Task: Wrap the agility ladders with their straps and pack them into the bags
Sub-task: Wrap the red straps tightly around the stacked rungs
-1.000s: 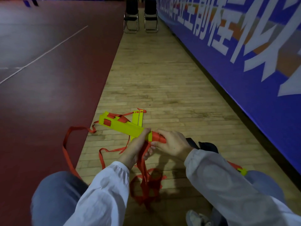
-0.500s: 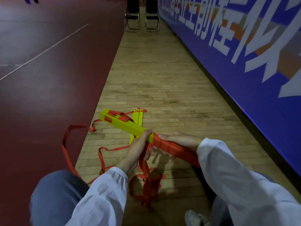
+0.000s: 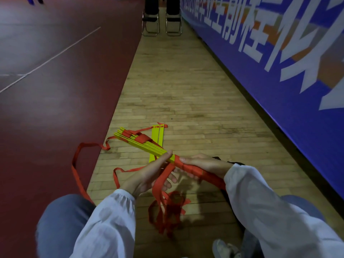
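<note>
A bundle of yellow agility-ladder rungs (image 3: 141,144) is held above the wooden floor, pointing up-left. Its near half is wound in red strap (image 3: 193,171). My left hand (image 3: 149,176) grips the bundle at the edge of the wrapping, with a red strap running down across its palm. My right hand (image 3: 202,165) holds the wrapped part from the far side, thumb lying along the top. Loose red strap (image 3: 167,215) hangs down and piles on the floor between my knees. Two more yellow rungs (image 3: 157,140) lie flat on the floor behind the bundle. A dark bag (image 3: 232,163) peeks out behind my right wrist.
A long red strap loop (image 3: 77,164) trails left onto the dark red court floor (image 3: 55,108). A blue banner wall (image 3: 279,71) runs along the right. Two folding chairs (image 3: 161,17) stand far ahead. My knees and a shoe (image 3: 223,248) fill the bottom.
My right hand has slid back along the bundle and the red wrapping now covers more of its near half. The bundle has tipped so its stacked rung edges show.
</note>
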The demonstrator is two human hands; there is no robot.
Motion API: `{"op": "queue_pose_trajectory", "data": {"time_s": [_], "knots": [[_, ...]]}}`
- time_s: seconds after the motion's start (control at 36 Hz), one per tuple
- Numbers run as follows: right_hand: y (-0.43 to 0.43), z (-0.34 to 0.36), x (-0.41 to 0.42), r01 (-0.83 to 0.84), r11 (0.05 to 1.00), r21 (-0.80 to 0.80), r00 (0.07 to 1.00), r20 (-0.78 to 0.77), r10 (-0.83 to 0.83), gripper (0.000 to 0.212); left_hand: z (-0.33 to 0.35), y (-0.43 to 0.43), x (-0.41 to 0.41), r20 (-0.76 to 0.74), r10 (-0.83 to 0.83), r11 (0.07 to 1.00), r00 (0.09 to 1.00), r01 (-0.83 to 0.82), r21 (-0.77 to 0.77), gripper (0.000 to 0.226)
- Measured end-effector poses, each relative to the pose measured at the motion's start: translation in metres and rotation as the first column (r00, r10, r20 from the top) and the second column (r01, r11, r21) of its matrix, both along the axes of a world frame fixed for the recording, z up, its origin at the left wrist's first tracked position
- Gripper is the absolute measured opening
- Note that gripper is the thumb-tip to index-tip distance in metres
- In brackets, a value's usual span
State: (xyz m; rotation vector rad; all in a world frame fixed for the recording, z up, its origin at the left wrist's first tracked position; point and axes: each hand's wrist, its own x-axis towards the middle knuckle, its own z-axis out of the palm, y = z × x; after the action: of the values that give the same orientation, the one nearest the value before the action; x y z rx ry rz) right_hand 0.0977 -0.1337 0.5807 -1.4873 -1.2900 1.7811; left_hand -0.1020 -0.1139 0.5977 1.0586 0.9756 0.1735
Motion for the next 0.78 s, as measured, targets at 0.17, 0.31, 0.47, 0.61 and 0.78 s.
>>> {"op": "queue_pose_trajectory", "data": {"time_s": [0.17,0.31,0.47,0.61,0.78], "knots": [[-0.003,0.012,0.005,0.02,0.993,0.116,0.993,0.113,-0.033,0.059,0.001,0.003,-0.013,-0.005,0.03,0.999,1.0,-0.03,0.043,0.07],[-0.008,0.011,0.001,0.058,0.968,0.244,0.981,0.168,-0.101,0.049,0.005,0.002,-0.014,0.015,0.096,0.994,0.995,-0.096,0.049,0.063],[-0.007,0.002,-0.004,0.071,0.932,0.355,0.925,0.327,-0.195,0.043,0.001,0.007,-0.01,0.03,0.183,0.973,0.983,-0.186,0.134,0.052],[-0.009,-0.002,-0.012,0.035,0.898,0.439,0.855,0.452,-0.254,0.055,-0.002,0.006,-0.008,0.038,0.264,0.952,0.964,-0.267,0.151,0.042],[-0.008,-0.01,-0.018,-0.014,0.891,0.455,0.8,0.54,-0.263,0.037,-0.009,0.004,-0.002,0.055,0.389,0.904,0.919,-0.393,0.17,0.044]]}}
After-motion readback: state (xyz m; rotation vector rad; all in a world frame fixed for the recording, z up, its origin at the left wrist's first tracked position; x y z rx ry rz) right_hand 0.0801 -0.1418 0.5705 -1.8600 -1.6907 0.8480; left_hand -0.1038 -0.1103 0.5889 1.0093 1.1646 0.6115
